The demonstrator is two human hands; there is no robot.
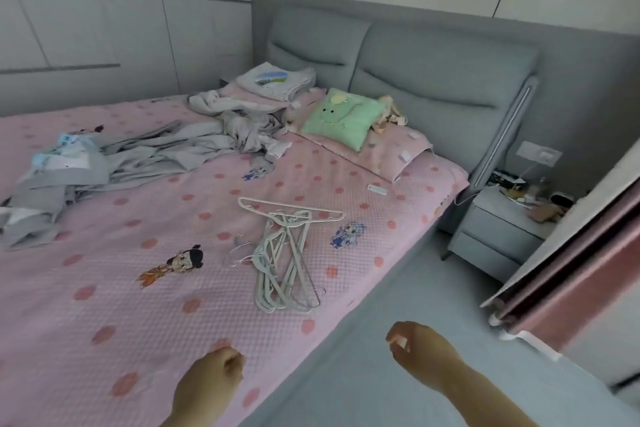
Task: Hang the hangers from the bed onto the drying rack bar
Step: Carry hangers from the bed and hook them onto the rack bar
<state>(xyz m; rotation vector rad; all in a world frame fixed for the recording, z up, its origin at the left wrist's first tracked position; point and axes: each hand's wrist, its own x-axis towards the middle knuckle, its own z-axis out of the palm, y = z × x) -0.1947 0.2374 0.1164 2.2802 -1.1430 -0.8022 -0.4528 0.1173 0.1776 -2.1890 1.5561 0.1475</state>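
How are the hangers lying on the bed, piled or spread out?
Piled: the hangers overlap in one loose heap on the bed, one lying crosswise.

Pale hangers [287,253] piled flat on pink bed [104,288]

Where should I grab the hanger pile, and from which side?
Probably its near end, where the stacked arms of the hanger pile overlap, coming from the near edge of the bed with the right hand. The pile runs lengthwise toward you; a loose hanger crosses the far end.
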